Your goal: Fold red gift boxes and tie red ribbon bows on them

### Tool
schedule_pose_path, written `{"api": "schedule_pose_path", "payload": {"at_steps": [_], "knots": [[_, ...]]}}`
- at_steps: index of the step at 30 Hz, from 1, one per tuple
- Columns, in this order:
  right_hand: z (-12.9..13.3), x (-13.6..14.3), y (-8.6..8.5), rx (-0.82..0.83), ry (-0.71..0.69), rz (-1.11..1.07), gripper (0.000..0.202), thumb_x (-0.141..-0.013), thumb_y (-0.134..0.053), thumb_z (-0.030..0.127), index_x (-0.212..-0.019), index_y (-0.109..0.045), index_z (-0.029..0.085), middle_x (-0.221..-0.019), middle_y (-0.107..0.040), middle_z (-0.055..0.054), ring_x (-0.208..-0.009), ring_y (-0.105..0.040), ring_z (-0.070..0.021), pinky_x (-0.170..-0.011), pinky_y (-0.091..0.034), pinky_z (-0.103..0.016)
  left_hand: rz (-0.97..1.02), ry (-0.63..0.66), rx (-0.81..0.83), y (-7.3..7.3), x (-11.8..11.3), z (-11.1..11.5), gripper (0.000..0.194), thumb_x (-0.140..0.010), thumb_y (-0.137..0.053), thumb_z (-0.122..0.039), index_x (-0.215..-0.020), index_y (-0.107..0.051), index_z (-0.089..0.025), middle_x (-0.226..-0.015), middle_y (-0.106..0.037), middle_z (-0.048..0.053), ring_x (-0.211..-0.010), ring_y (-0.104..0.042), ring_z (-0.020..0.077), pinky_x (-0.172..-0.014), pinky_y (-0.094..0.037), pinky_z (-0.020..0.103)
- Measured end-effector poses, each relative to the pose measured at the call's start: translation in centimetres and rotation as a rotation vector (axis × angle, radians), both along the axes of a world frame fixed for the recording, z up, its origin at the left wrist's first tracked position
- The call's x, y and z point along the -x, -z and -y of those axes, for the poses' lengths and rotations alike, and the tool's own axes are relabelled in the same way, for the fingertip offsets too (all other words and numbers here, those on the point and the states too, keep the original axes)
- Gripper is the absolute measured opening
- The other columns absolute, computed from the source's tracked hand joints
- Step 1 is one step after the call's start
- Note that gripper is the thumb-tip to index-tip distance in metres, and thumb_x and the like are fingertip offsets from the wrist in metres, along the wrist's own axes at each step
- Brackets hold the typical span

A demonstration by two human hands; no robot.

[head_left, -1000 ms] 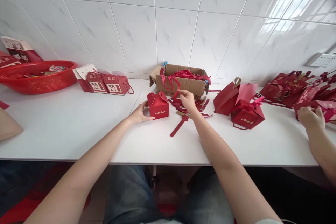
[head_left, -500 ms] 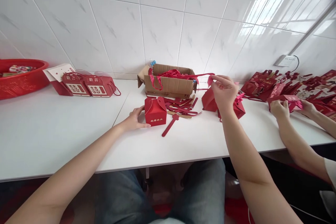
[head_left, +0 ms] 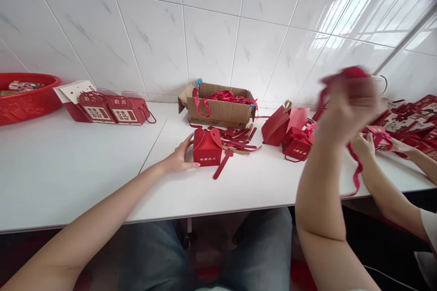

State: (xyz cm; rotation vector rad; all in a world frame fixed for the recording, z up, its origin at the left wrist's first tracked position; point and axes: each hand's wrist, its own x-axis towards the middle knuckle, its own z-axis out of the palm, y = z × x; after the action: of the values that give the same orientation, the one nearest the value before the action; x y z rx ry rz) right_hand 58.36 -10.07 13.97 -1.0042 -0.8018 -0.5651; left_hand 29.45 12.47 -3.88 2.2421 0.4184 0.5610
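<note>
the person's left hand (head_left: 180,155) was partly curled around the small red box (head_left: 207,148), fingers at its left side and thumb along its near lower edge; the box stood upright on the white table (head_left: 85,173), its top flaps raised. the right hand (head_left: 350,107) was lifted well to the right with a red ribbon (head_left: 355,72) in its grip, one length trailing down toward the table's near edge; it was too blurred to tell how tightly the fingers were closed.

just right of the box lay a flower-headed red strip (head_left: 222,165), with a pile of strips (head_left: 239,138) beyond it. a cardboard carton (head_left: 218,114) holding more ribbon stood on the far side. farther right were a red bag (head_left: 274,127) and a bow-tied box (head_left: 296,148), then a co-worker's hand (head_left: 363,146).
</note>
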Motion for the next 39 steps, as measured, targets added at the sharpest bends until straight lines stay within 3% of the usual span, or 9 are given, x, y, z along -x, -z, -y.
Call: {"api": "schedule_pose_path", "payload": {"at_steps": [3,5,9,11,13,18,21,25,39], "knots": [[-4.9,2.0,3.1,0.498,-0.422,-0.106,0.013,-0.074,-0.066,0.026,-0.084,-0.067,0.017,-0.07,-0.065,-0.001,-0.065,-0.063,-0.0138,-0.065,-0.052,-0.031,0.014,0.037,0.096,-1.6,0.0,0.1,0.109,-0.074,-0.067,-0.054,-0.15,0.008,-0.034,-0.161,-0.005,0.009,-0.147,-0.012,0.0322,-0.115,-0.024,0.054],[-7.4,2.5,4.1,0.746,-0.664,-0.174,0.018,-0.073,-0.067,0.028,-0.086,-0.067,0.016,-0.069,-0.064,0.0,-0.058,-0.059,-0.011,-0.059,-0.049,-0.028,0.036,0.025,0.107,-3.6,-0.3,0.2,0.093,-0.078,-0.061,-0.056,-0.151,-0.007,-0.035,-0.161,-0.005,0.005,-0.148,-0.007,0.0317,-0.116,-0.02,0.055],[-9.5,2.3,3.3,1.131,-0.933,-0.013,0.019,-0.071,-0.066,0.022,-0.088,-0.059,0.018,-0.068,-0.061,0.003,-0.051,-0.051,-0.0076,-0.05,-0.041,-0.022,-0.001,-0.015,0.055,-7.7,-1.7,0.8,0.058,-0.077,-0.064,-0.045,-0.13,-0.048,-0.03,-0.154,-0.029,0.004,-0.143,-0.024,0.0311,-0.116,-0.02,0.052],[-9.7,2.3,2.5,1.245,-0.995,0.11,0.019,-0.07,-0.065,0.02,-0.086,-0.055,0.019,-0.066,-0.059,0.004,-0.05,-0.048,-0.0068,-0.047,-0.037,-0.02,-0.02,-0.071,0.028,-8.6,-2.7,1.4,0.042,-0.074,-0.065,-0.035,-0.114,-0.057,-0.026,-0.144,-0.044,0.006,-0.137,-0.036,0.0303,-0.114,-0.025,0.052],[-9.7,2.5,2.1,1.315,-1.069,0.193,0.017,-0.071,-0.063,0.019,-0.085,-0.052,0.02,-0.065,-0.056,0.006,-0.05,-0.046,-0.0064,-0.046,-0.035,-0.019,-0.025,-0.144,-0.03,-8.4,-3.6,2.0,0.031,-0.07,-0.064,-0.027,-0.1,-0.061,-0.024,-0.136,-0.051,0.006,-0.132,-0.04,0.0304,-0.113,-0.029,0.052],[-10.9,3.5,3.0,1.484,-1.033,0.274,0.015,-0.069,-0.058,0.016,-0.081,-0.051,0.021,-0.063,-0.051,0.007,-0.05,-0.044,-0.0069,-0.046,-0.035,-0.019,0.04,-0.272,-0.056,-6.2,-4.4,3.5,0.027,-0.075,-0.059,-0.028,-0.101,-0.063,-0.024,-0.134,-0.052,0.007,-0.129,-0.044,0.0291,-0.109,-0.037,0.048],[-11.5,3.9,3.5,1.471,-1.0,0.27,0.014,-0.068,-0.056,0.015,-0.08,-0.051,0.021,-0.065,-0.052,0.006,-0.052,-0.046,-0.0074,-0.047,-0.038,-0.02,0.075,-0.276,-0.063,-5.5,-4.1,4.1,0.028,-0.079,-0.058,-0.033,-0.106,-0.063,-0.024,-0.135,-0.052,0.006,-0.131,-0.042,0.0279,-0.111,-0.036,0.047],[-11.5,4.0,3.4,1.426,-0.999,0.256,0.014,-0.069,-0.056,0.015,-0.08,-0.051,0.021,-0.065,-0.052,0.006,-0.053,-0.046,-0.0073,-0.049,-0.04,-0.02,0.11,-0.246,-0.067,-5.4,-4.0,4.4,0.028,-0.081,-0.056,-0.031,-0.107,-0.063,-0.024,-0.135,-0.052,0.006,-0.131,-0.043,0.0264,-0.111,-0.035,0.046],[-11.3,3.8,3.5,1.513,-0.955,0.236,0.017,-0.067,-0.057,0.015,-0.081,-0.052,0.022,-0.061,-0.049,0.005,-0.05,-0.043,-0.0081,-0.046,-0.036,-0.021,0.124,-0.225,-0.051,-5.5,-3.9,5.1,0.035,-0.08,-0.058,-0.031,-0.115,-0.063,-0.026,-0.133,-0.054,0.006,-0.13,-0.043,0.0278,-0.11,-0.038,0.048]]}}
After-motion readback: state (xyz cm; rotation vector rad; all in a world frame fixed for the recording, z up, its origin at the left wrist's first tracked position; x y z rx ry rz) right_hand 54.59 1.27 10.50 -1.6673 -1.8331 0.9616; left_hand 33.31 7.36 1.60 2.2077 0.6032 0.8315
